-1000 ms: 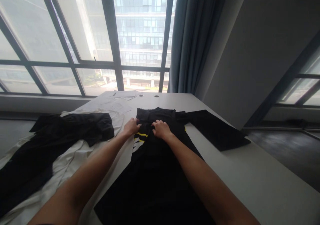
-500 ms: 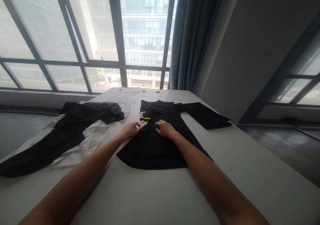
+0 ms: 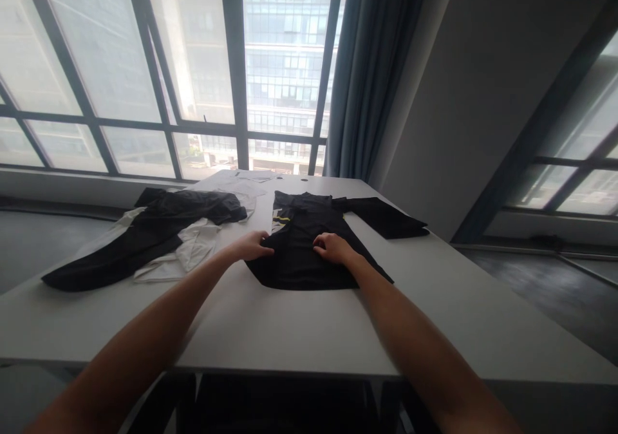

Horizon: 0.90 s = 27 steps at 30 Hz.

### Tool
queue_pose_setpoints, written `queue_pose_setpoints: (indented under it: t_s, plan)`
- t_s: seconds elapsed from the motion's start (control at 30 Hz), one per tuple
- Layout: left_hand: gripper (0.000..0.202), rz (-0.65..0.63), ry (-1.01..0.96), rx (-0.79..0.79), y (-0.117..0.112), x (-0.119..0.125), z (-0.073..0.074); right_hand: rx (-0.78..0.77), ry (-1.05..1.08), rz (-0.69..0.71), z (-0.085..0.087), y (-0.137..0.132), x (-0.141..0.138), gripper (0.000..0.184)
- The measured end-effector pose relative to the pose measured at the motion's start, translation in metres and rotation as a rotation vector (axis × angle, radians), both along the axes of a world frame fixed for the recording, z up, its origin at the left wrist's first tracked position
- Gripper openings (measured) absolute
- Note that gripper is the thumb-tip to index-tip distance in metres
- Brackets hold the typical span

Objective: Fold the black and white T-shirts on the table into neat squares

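A black shirt (image 3: 302,241) with a thin yellow stripe lies spread on the white table (image 3: 299,331), one long sleeve stretched to the right. My left hand (image 3: 252,246) rests at the shirt's left edge, fingers curled and pinching the cloth. My right hand (image 3: 333,248) lies on the middle of the shirt with fingers bent against the fabric. Both forearms reach out over the table's near part.
A heap of black and white clothes (image 3: 159,234) lies on the table's left side. Papers (image 3: 251,178) sit at the far edge by the window. A blue curtain (image 3: 371,73) hangs behind; the grey wall stands to the right.
The view has pulled back from the table, so the near edge now shows. Both hands have slid toward me along the shirt, from near the collar to its lower half.
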<state>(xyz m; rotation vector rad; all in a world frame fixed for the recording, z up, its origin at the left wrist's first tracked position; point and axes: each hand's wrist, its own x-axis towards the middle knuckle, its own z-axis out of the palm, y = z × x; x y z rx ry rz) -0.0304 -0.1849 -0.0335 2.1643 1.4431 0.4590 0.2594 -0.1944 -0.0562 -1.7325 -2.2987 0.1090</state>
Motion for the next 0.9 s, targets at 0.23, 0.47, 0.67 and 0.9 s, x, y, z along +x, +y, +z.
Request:
queue_pose_setpoints:
  t_s: [0.23, 0.47, 0.67, 0.9]
  plan:
    - [0.059, -0.373, -0.232, 0.083, -0.028, 0.035, -0.009, -0.02, 0.107, 0.037, 0.0, 0.002, -0.002, 0.021]
    - [0.078, -0.421, 0.113, 0.133, -0.041, 0.033, -0.008, 0.006, 0.132, 0.144, -0.003, -0.002, -0.009, 0.041]
    - [0.037, -0.352, 0.27, 0.131, -0.046, 0.032, 0.002, -0.008, 0.183, 0.265, -0.004, -0.005, -0.022, 0.029]
    - [0.022, -0.232, -0.105, 0.283, -0.057, 0.047, 0.004, 0.086, 0.296, 0.247, -0.003, -0.002, -0.025, 0.019]
